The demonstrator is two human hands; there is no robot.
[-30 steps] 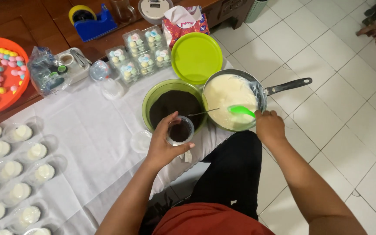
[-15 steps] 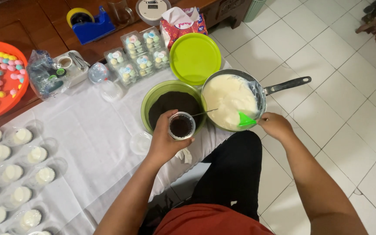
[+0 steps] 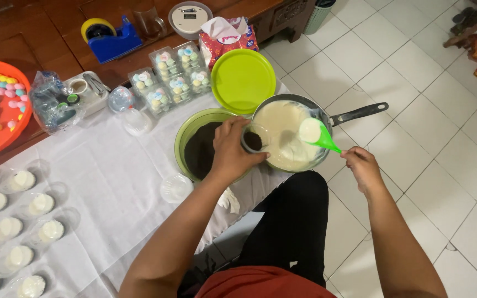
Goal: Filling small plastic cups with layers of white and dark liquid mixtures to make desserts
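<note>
Left hand (image 3: 230, 154): grip closed round small clear plastic cup (image 3: 251, 140), held over dark frying pan of cream batter (image 3: 288, 135).
Right hand (image 3: 361, 165): grip closed on green plastic ladle (image 3: 317, 134), bowl raised, loaded to pour.

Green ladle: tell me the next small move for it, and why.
Probably tip the green ladle over the small cup. The right hand holds the ladle, loaded with cream, above the pan, and the left hand holds the cup, dark at the bottom, just beside it over the pan's rim.
</note>
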